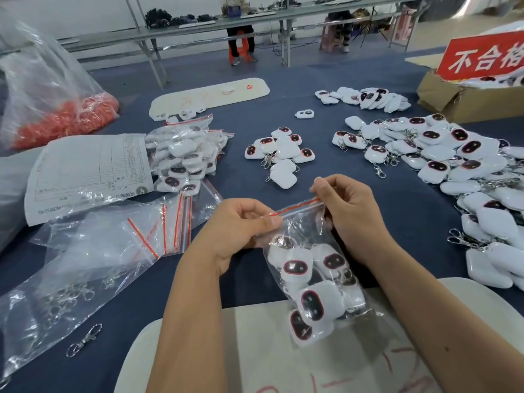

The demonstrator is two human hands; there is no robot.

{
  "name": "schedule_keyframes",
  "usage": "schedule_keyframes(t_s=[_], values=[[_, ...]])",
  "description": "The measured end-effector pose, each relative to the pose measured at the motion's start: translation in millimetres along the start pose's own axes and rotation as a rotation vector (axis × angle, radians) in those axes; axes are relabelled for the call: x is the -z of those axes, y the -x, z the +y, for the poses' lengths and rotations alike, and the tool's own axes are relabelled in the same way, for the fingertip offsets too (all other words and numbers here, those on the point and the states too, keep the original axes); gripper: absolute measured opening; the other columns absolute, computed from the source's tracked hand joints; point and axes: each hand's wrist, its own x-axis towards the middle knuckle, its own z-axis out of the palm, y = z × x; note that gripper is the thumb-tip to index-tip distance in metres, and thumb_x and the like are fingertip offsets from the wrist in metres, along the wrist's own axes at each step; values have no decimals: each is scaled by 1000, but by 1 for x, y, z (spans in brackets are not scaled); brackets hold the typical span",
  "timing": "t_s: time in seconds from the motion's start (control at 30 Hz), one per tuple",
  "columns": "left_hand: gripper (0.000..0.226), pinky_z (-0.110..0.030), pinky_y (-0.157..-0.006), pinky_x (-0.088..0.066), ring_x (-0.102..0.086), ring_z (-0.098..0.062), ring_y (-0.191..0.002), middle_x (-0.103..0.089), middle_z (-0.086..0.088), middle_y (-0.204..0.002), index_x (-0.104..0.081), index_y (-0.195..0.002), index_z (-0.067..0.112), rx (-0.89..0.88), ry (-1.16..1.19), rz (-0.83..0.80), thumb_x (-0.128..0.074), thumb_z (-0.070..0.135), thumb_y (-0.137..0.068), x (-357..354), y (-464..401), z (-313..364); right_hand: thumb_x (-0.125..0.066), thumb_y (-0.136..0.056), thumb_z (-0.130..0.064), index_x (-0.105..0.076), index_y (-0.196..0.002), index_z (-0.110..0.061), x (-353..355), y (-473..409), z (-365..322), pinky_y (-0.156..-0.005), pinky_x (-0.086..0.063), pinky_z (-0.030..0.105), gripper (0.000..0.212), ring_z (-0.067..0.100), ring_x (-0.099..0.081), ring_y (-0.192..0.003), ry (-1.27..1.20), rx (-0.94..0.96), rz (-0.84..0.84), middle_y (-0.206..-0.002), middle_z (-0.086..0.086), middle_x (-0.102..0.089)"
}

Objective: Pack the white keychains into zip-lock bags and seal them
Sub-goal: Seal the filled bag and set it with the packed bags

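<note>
A clear zip-lock bag (317, 282) with a red seal strip hangs between my hands, filled with several white keychains that have dark oval faces. My left hand (241, 228) pinches the left end of the strip. My right hand (343, 205) pinches the right end, thumb and fingers on the red line. A small group of loose white keychains (280, 154) lies on the blue table beyond my hands. A large heap of keychains (465, 165) spreads to the right. Filled bags (187, 154) lie stacked at the left.
Empty zip-lock bags (164, 228) lie left of my hands, beside a printed paper sheet (88, 171). A loose metal clasp (85, 340) sits near the front left. A bag of red items (56, 120) stands far left. A cardboard box (459, 95) with a red sign sits at the far right.
</note>
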Motion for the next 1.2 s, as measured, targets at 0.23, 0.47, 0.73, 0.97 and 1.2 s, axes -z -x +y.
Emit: schedule_keyframes(t_s=[0.23, 0.47, 0.73, 0.97, 1.2], values=[[25, -23, -55, -56, -72, -16, -62, -76, -9, -77, -67, -90, 10, -14, 107, 84, -79, -10, -79, 0, 0, 1, -57, -106, -45, -62, -71, 1, 4, 5, -3, -48, -42, 22, 58, 11, -50, -42, 166, 51, -144, -52, 10, -60], [24, -20, -53, -51, -65, -15, -59, -68, -4, -68, -68, -76, 16, -50, 45, -14, -85, 0, -73, 4, 2, 2, -70, -101, -33, -69, -68, -11, 6, 5, 0, -46, -40, 18, 39, 12, -45, -44, -21, 2, -83, -49, 2, -55], [6, -28, -78, -56, -68, -8, -80, -72, 8, -79, -75, -84, 24, -411, -502, 119, -79, 23, -89, -24, -6, 6, -71, -101, -25, -70, -70, -22, 1, 7, -1, -51, -38, 15, 31, 2, -45, -49, 77, 160, -155, -54, -9, -58], [17, -21, -67, -48, -64, -15, -72, -70, 1, -73, -73, -74, 16, -417, -510, 136, -79, 20, -89, -30, -11, 3, -71, -100, -25, -73, -76, -20, 0, 7, 0, -52, -38, 17, 25, 4, -44, -51, 67, 180, -187, -55, -7, -57], [16, -24, -63, -50, -64, -18, -69, -70, 1, -70, -75, -72, 19, -434, -478, 173, -82, 20, -87, -32, -12, 1, -69, -101, -13, -73, -86, -11, 4, 7, -4, -52, -37, 14, 16, 2, -44, -52, 10, 160, -242, -56, -10, -55]])
